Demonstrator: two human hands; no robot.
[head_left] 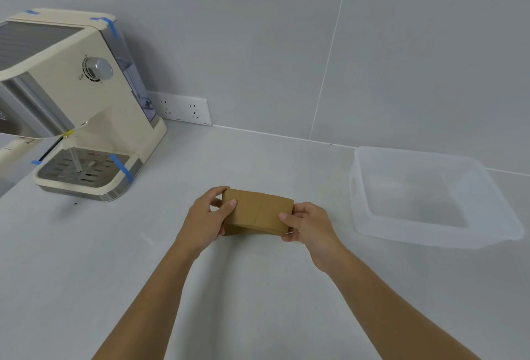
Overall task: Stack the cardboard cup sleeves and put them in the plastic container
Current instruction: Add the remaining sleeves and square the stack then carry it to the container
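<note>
A flat stack of brown cardboard cup sleeves (258,212) is held between both hands just above the grey counter, near the middle of the view. My left hand (208,217) pinches its left end, thumb on top. Its right end is gripped by my right hand (308,223). The edges of the sleeves show as layers along the front. A clear plastic container (499,217) stands open and empty on the counter to the right, about a hand's width from my right hand.
A cream espresso machine (83,95) with blue tape strips stands at the back left, its drip tray (46,180) facing forward. A white double wall socket (183,108) sits low on the grey tiled wall behind it.
</note>
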